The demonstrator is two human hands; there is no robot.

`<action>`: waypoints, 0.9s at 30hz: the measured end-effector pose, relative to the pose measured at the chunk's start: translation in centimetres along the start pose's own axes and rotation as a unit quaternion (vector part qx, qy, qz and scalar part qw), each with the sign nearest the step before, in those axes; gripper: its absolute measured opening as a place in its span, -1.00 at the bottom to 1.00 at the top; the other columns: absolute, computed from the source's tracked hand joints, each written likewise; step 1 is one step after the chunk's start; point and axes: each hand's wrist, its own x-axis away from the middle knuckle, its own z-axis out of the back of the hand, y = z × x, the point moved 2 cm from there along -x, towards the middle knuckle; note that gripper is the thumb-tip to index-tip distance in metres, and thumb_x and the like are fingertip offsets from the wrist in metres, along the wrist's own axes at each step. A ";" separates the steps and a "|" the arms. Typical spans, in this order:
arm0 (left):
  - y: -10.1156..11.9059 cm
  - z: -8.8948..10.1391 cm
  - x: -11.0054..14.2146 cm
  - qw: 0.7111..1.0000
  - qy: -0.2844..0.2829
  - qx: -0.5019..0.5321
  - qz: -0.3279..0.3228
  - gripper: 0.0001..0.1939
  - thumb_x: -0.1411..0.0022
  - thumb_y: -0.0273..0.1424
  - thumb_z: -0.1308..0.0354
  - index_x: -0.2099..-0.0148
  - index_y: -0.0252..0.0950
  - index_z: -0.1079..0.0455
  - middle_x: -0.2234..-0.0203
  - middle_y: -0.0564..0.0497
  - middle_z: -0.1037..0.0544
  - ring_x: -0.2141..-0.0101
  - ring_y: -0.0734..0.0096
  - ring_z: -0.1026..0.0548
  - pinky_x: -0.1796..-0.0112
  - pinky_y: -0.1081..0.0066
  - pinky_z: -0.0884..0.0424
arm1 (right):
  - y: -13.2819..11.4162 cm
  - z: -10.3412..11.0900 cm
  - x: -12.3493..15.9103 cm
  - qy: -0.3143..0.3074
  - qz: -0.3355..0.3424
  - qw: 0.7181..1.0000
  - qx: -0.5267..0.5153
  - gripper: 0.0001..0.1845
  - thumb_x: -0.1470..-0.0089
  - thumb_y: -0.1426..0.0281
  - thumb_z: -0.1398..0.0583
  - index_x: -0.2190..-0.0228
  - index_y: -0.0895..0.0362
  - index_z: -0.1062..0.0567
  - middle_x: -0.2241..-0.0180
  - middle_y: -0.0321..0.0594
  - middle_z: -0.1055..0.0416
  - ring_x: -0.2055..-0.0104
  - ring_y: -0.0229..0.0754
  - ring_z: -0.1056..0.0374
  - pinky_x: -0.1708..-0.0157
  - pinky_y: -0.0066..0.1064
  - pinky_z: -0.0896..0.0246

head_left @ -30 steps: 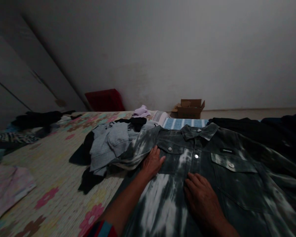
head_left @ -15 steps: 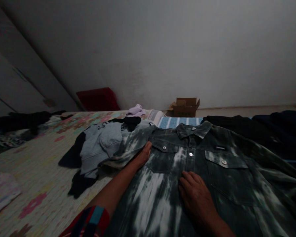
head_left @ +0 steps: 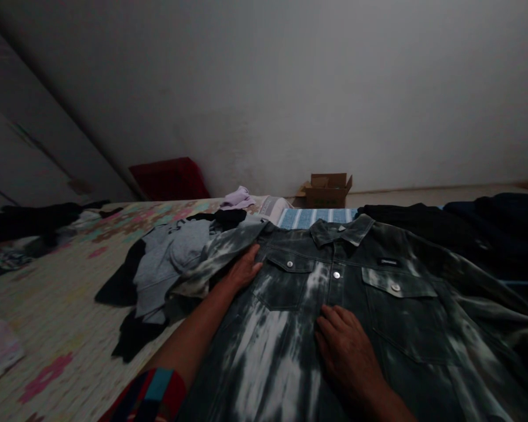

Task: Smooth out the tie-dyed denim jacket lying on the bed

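A dark grey-green and white tie-dye denim jacket (head_left: pixel 286 340) lies front up before me, its collar at the far end and its metal buttons showing. My left hand (head_left: pixel 245 268) rests at the armpit beside the left chest pocket, thumb apart from the fingers, under the edge of the sleeve (head_left: pixel 220 253). On the lower front, near the button strip, lies my right hand (head_left: pixel 345 343), palm down with slightly bent fingers against the cloth; its thumb is mostly hidden.
Left of the jacket is a pile of grey clothes (head_left: pixel 165 266) with black pieces, on a flowered bedspread (head_left: pixel 66 316). Dark folded clothes (head_left: pixel 501 225) lie at the right. A cardboard box (head_left: pixel 328 193) and a red object (head_left: pixel 171 179) stand by the wall.
My left hand has slid slightly outward, up toward the sleeve seam, its thumb now further from the fingers. My right hand stays on the jacket front. The view has shifted slightly.
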 end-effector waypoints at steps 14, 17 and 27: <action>0.5 -0.4 -0.6 0.997 -0.018 -0.068 0.025 -0.36 -0.17 -0.37 -0.01 -0.28 -0.36 0.00 -0.29 -0.15 -0.02 -0.26 0.26 0.02 -0.23 0.27 0.07 | -0.1 0.0 -0.1 -0.016 -0.016 1.000 -0.012 -0.79 -0.13 0.51 -0.06 0.26 0.10 -0.46 0.07 -0.15 -0.39 0.00 -0.01 -0.21 -0.02 -0.11 -0.12; 0.3 0.2 -0.6 0.997 -0.017 -0.079 0.015 -0.40 -0.20 -0.34 0.02 -0.27 -0.36 -0.02 -0.29 -0.15 -0.02 -0.27 0.26 0.02 -0.23 0.26 0.06 | -0.1 0.0 -0.2 -0.011 -0.016 1.000 -0.013 -0.79 -0.13 0.50 -0.07 0.25 0.10 -0.46 0.09 -0.14 -0.39 0.01 -0.01 -0.21 -0.02 -0.11 -0.12; 3.2 0.5 -0.3 0.993 0.011 -0.120 0.016 -0.53 -0.12 -0.55 0.02 -0.11 -0.28 -0.21 -0.28 -0.13 -0.05 -0.22 0.12 -0.11 -0.18 0.14 -0.07 | 0.0 0.0 -0.4 -0.008 -0.008 1.000 -0.021 -0.84 -0.12 0.50 -0.09 0.28 0.08 -0.45 0.11 -0.18 -0.39 0.02 -0.05 -0.21 -0.01 -0.17 -0.11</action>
